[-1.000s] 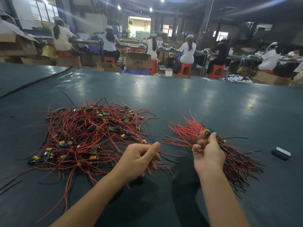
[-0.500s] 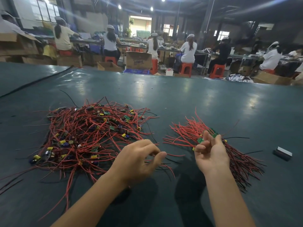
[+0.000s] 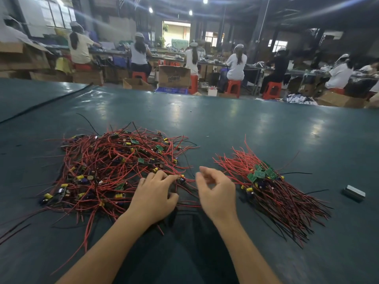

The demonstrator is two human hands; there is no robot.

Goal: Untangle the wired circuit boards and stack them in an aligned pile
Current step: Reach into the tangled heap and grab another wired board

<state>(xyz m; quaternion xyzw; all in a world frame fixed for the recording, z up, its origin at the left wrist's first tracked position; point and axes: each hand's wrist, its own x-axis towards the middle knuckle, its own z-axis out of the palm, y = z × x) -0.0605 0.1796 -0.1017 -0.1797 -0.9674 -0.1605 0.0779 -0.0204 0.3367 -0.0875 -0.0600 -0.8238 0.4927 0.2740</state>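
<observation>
Green table [image 3: 266,124] is carrying everything. Tangled heap [image 3: 106,167] of red-wired boards is lying at L, aligned pile [image 3: 266,185] at R, apart. Left hand [image 3: 153,198] is touching heap's near-R edge; pinching or not, can't tell. Right hand [image 3: 217,191] is hovering btwn both, fingers loosely curled, holding nothing. Grey block [image 3: 354,193] is lying far R.

We're on a factory assembly floor here: a row of workers [image 3: 236,62] in white caps, backs to us, sits on red plastic stools [image 3: 232,87] at long benches [image 3: 114,51]. Cardboard cartons [image 3: 174,75] stand all around (one printed, flaps open). Up front, a broad green worktable [image 3: 225,124] carries a heap of wired circuit boards [image 3: 114,167]. Bare lamps [image 3: 150,10] glare overhead.
</observation>
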